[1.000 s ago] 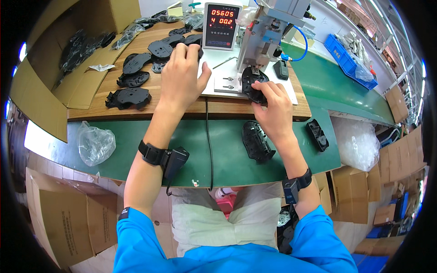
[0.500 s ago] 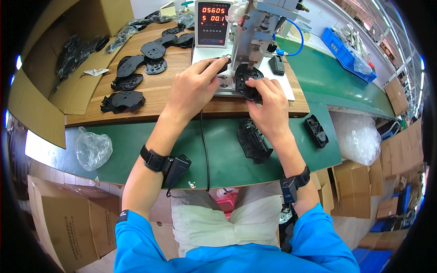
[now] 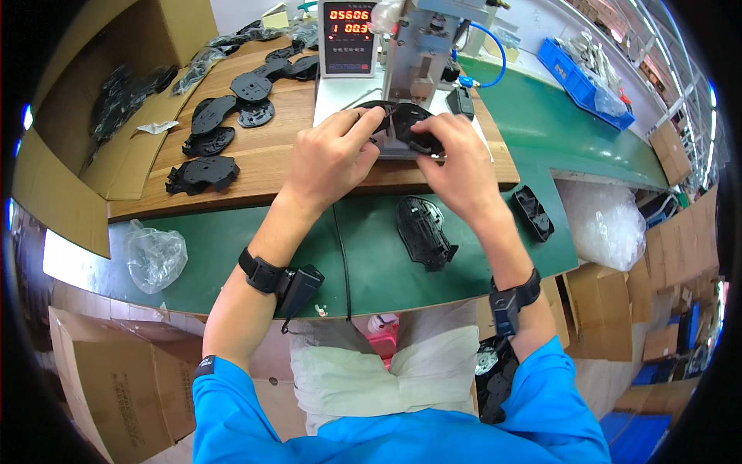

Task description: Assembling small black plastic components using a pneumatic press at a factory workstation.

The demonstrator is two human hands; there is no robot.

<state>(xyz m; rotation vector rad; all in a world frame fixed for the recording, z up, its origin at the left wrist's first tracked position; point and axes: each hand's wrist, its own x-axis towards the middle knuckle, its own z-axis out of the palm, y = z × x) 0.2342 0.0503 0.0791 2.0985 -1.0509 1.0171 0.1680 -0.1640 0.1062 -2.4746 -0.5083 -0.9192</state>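
Note:
In front of the metal press (image 3: 421,58), both my hands are at work with black plastic parts. My left hand (image 3: 334,158) pinches a curved black part (image 3: 377,105) between thumb and fingers, mostly hidden behind them. My right hand (image 3: 462,166), a little blurred, grips the edge of a rounded black plastic shell (image 3: 408,126) at the foot of the press. The two parts are side by side; whether they touch I cannot tell. On the green table below lies another ribbed black housing (image 3: 423,232), with a narrow black tray-like part (image 3: 533,214) to its right.
Several black plastic shells (image 3: 212,114) lie on the wooden board (image 3: 282,166) at left, beside an open carton (image 3: 127,166). A counter box with red digits (image 3: 348,39) stands by the press. A clear plastic bag (image 3: 154,257) lies front left; a blue crate (image 3: 580,85) sits far right.
The shell in my right hand has tilted and shifted away from under the press head. More of the curved part shows in my left hand. The red digits on the counter have changed.

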